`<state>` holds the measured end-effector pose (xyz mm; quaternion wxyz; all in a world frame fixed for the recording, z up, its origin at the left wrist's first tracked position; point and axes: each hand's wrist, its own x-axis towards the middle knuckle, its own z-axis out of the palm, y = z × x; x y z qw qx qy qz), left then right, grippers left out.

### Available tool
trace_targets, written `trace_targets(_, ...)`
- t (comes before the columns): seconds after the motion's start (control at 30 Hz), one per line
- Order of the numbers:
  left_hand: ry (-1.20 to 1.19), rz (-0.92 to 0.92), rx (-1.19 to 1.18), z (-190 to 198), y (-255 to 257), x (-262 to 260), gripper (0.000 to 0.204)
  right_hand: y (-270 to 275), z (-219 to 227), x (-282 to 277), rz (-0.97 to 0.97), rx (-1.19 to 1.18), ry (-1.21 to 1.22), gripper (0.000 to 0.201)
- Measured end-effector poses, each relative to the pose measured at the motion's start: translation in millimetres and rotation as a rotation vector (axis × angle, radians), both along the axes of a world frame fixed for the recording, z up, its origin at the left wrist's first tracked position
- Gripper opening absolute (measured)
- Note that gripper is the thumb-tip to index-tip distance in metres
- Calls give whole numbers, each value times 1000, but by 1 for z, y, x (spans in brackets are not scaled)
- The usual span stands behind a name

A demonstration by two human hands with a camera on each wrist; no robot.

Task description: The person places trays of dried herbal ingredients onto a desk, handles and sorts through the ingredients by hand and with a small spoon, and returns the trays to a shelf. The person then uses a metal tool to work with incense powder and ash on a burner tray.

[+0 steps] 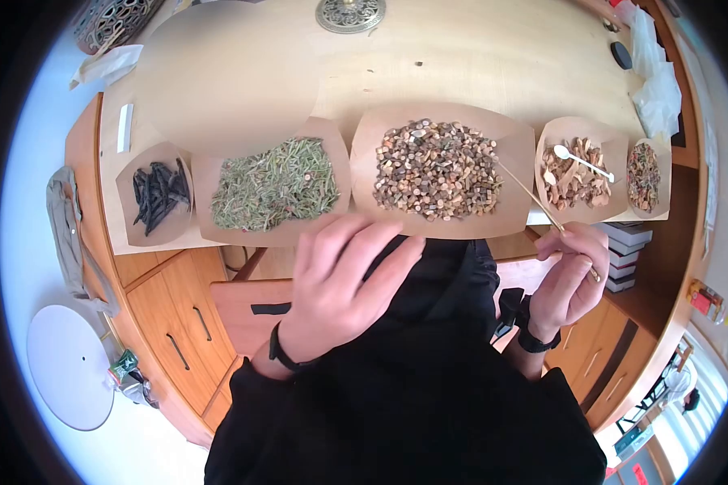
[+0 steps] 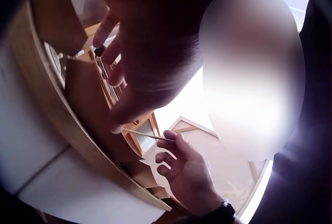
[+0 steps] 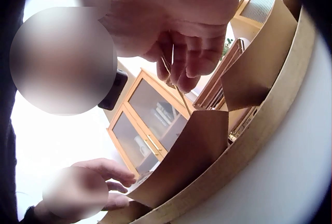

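My right hand (image 1: 570, 271) pinches a thin brass-coloured rod (image 1: 542, 206) between thumb and fingers. The rod slants up and left, its far end overlapping the right side of a large brown paper tray (image 1: 441, 229) of chopped brown stems (image 1: 437, 170). My left hand (image 1: 340, 279) has relaxed fingers and holds nothing. It hovers at the front rims of that tray and of the paper tray (image 1: 259, 236) with dried green herb (image 1: 275, 184). The right wrist view shows the rod (image 3: 182, 99) emerging below curled fingers.
At the left, a paper tray (image 1: 160, 234) holds black dried pieces (image 1: 160, 194). On the right, a tray (image 1: 607, 133) bears pale slices and a white spoon (image 1: 586, 164); a narrow tray (image 1: 663, 174) of mixed bits stands beyond it. An ornate metal base (image 1: 349, 14) stands at the back.
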<state>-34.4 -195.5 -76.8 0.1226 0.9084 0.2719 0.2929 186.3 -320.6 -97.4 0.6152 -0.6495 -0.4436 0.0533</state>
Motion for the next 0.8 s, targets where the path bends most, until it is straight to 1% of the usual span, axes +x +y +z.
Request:
trace_targets(0.07, 5, -76, 41, -11, 5, 13, 24, 3, -1, 3, -16, -4, -13, 34)
trace_targets(0.13, -15, -84, -2, -18, 2, 18, 23, 5, 1, 2, -24, -135, -119, 32)
trace_targets(0.2, -44, -122, -114, -21, 3, 18, 27, 4, 0, -1, -2, -135, -93, 30)
trace_targets(0.27, -82, -131, -170, -24, 5, 17, 30, 3, 1, -7, 94, -173, -55, 29)
trace_targets(0.3, -98, -149, -146, -28, 5, 15, 31, 2, -3, -8, 123, -168, -82, 27)
trace_targets(0.33, -113, -166, -123, -30, 6, 14, 31, 3, -1, -11, 158, -174, -46, 26)
trace_targets(0.4, -94, -165, -127, -28, 5, 12, 32, 5, 3, -9, 280, -180, -53, 25)
trace_targets(0.43, -81, -167, -127, -28, 5, 12, 32, 5, 4, -8, 283, -185, -49, 25)
trace_targets(0.5, -65, -166, -129, -28, 6, 12, 32, 5, 6, -4, 316, -130, -93, 27)
trace_targets(0.6, -74, -176, -123, -26, 8, 13, 34, -1, 5, -2, 286, 55, 43, 30)
trace_targets(0.67, -75, -197, -116, -24, 9, 13, 33, -4, 13, 3, 319, 33, 55, 30)
trace_targets(0.73, -52, -193, -142, -20, 8, 13, 33, 0, 18, 8, 458, -109, 3, 28)
trace_targets(0.8, -31, -190, -169, -18, 7, 14, 34, 6, 15, 4, 426, -142, 3, 25)
